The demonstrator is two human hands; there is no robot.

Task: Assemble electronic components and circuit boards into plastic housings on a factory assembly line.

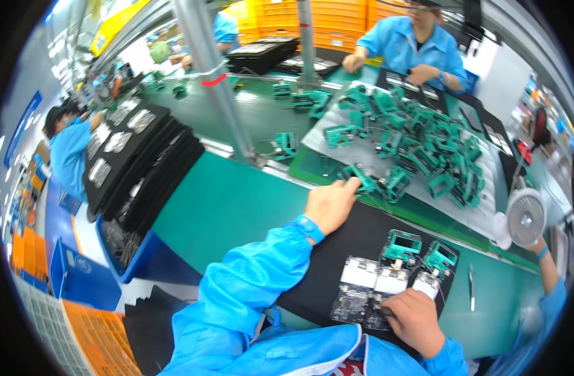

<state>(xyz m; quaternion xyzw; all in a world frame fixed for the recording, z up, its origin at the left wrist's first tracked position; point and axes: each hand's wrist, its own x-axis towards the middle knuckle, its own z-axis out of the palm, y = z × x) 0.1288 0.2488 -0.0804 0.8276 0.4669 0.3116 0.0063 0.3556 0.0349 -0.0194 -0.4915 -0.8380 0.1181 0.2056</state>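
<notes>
My left hand reaches forward over the far edge of a black mat. Its fingertips close on a green plastic frame at the near edge of a pile of similar frames. On the mat, several circuit boards with white blocks lie side by side. The middle circuit board and the right-hand one each have a green frame joined at the far end. My right hand is curled low over the boards, thumb and forefinger at the middle board; its palm side is hidden.
A pen-like tool lies right of the mat. Beyond it stand a small white fan and a person's arm. Stacked black trays fill a blue bin at left. A metal post rises ahead; a co-worker sits opposite.
</notes>
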